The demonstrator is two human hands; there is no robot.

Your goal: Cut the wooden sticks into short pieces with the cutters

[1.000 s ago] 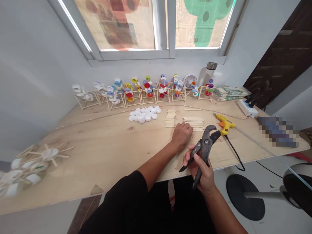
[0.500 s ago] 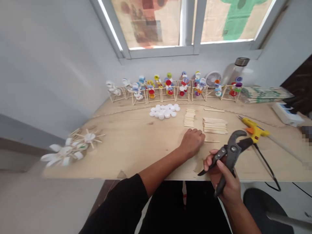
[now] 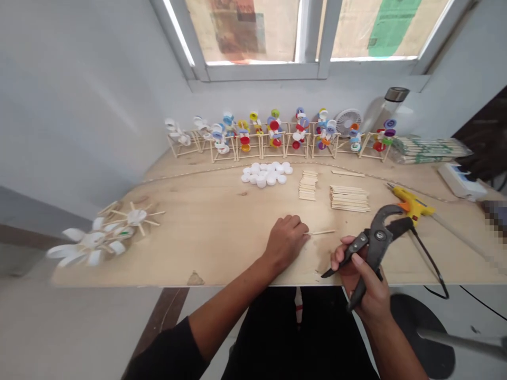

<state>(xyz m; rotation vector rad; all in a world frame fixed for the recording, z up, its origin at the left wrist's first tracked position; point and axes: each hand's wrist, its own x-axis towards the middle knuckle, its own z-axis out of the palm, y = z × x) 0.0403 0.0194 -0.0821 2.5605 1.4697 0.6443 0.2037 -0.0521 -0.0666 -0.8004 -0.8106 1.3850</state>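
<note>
Plywood tabletop (image 3: 166,248) beneath a window (image 3: 253,31). Rear: row of cap-and-stick models (image 3: 273,137); nearer, white bottle caps (image 3: 266,174), stacked craft sticks (image 3: 348,198), yellow glue gun (image 3: 410,205). Right hand (image 3: 358,279): fingers closed round pliers (image 3: 376,248). Left hand (image 3: 285,244): fingers curled at a lone stick (image 3: 320,233); grip uncertain.

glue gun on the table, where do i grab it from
Grip the yellow glue gun around its handle, by the orange trigger, coming from the near side: it lies flat with the nozzle pointing away, so the handle is nearest you. The pliers in the right hand are just in front.
</note>
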